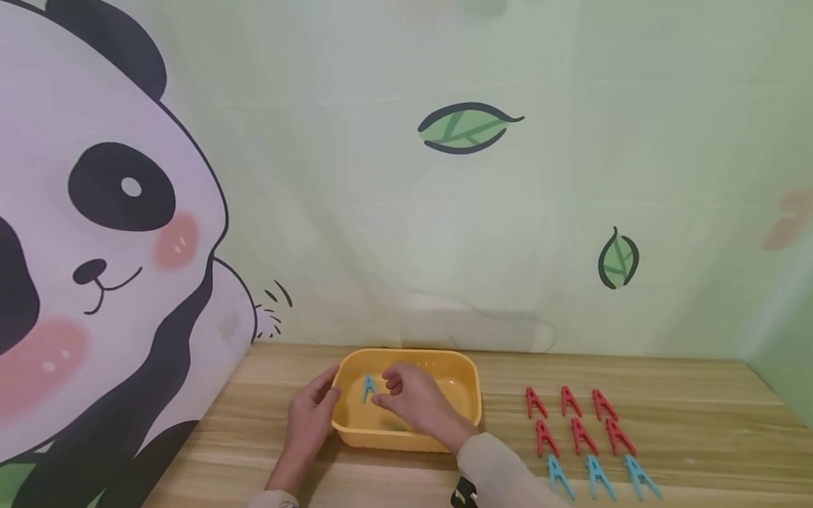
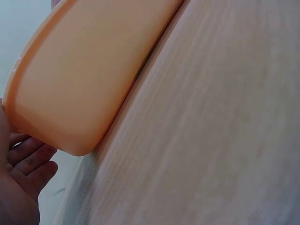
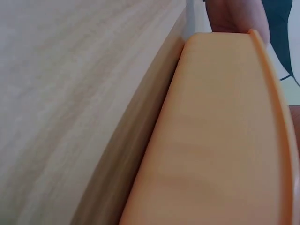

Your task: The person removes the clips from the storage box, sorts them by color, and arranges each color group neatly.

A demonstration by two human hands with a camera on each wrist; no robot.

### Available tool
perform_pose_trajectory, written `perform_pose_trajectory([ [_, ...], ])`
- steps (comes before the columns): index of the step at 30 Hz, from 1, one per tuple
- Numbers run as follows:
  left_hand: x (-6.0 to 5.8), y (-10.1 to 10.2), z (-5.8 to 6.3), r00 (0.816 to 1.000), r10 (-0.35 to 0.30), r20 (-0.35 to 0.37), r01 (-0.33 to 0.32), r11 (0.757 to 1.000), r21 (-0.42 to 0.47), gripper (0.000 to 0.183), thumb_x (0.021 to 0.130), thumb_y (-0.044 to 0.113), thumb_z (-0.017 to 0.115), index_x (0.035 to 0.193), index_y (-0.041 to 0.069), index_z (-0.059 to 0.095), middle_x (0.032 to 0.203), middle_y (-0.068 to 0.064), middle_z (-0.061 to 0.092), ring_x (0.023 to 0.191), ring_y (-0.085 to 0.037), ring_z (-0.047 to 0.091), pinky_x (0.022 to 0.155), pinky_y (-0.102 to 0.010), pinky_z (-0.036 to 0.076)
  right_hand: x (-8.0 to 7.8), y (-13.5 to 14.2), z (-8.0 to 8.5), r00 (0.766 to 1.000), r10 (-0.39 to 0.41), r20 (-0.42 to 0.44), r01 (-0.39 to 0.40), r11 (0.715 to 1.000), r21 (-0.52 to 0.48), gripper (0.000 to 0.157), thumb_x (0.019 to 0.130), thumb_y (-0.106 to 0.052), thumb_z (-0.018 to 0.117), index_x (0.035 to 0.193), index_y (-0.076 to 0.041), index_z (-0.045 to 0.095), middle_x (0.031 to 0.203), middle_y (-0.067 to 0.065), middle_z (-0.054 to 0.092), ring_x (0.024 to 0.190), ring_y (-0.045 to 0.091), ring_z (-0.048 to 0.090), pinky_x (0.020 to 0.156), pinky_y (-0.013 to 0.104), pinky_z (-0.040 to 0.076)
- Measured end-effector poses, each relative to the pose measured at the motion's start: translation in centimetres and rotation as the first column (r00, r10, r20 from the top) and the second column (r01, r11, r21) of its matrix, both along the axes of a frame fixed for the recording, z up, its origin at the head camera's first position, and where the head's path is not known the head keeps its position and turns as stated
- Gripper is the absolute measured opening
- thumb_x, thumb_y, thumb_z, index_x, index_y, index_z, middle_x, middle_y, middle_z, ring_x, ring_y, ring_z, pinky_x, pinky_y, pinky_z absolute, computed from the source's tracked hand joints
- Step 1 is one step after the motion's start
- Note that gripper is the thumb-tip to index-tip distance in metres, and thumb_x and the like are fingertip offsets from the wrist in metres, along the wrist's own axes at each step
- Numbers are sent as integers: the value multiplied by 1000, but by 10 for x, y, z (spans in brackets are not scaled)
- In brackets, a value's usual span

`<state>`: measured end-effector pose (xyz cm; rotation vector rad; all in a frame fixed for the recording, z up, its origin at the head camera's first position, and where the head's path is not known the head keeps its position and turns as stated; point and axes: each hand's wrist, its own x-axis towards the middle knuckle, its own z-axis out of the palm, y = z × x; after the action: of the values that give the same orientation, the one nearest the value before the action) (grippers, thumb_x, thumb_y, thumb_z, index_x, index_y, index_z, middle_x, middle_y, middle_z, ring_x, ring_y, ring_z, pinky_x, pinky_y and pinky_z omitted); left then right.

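Note:
A yellow plastic basin (image 1: 406,441) sits on the wooden table. At its left end my left hand (image 1: 308,416) holds the rim, the thumb at the edge and the fingers along the outer wall. In the left wrist view the fingers (image 2: 33,159) show beneath the basin's corner. Inside the basin is one blue clothespin (image 1: 369,388), its legs toward me. My right hand (image 1: 416,402) reaches over the front rim, fingers bent and thumb apart from them. The thumb tip is right beside the clothespin's right leg.
To the right on the table (image 1: 508,473), red clothespins (image 1: 584,436) lie in two rows, with a row of blue clothespins (image 1: 595,477) nearer me. Behind the table stands a pale green wall (image 1: 356,212) with a panda and leaves printed on it.

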<state>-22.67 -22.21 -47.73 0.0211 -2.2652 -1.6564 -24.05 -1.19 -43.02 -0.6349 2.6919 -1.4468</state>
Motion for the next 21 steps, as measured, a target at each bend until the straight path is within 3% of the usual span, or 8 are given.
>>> perform_pose_trajectory([
  [5, 1, -1, 1, 1000, -7, 7, 7, 1000, 1, 40, 105, 3, 59, 144, -4, 62, 143, -21, 64, 133, -34, 61, 109, -42, 51, -8, -6, -5, 1000, 5, -7, -5, 1000, 3, 37, 93, -15, 83, 118, 8, 67, 107, 17, 70, 96, 27, 67, 85, 43, 60],
  [14, 1, 0, 1, 1000, -26, 8, 26, 999, 30, 40, 105, 4, 59, 144, -4, 62, 144, -21, 63, 133, -33, 60, 108, -39, 51, -20, -18, -15, 998, -57, 10, 56, 997, 62, 36, 91, -17, 86, 112, 6, 67, 100, 14, 69, 89, 24, 64, 83, 46, 60],
  [21, -1, 0, 1, 1000, -19, 14, 18, 999, 27, 40, 105, 5, 59, 144, -3, 62, 144, -20, 63, 133, -33, 60, 108, -38, 51, -23, -29, -13, 997, -61, 55, 56, 994, 95, 39, 91, -18, 86, 112, 7, 65, 102, 15, 68, 90, 25, 61, 88, 50, 58],
])
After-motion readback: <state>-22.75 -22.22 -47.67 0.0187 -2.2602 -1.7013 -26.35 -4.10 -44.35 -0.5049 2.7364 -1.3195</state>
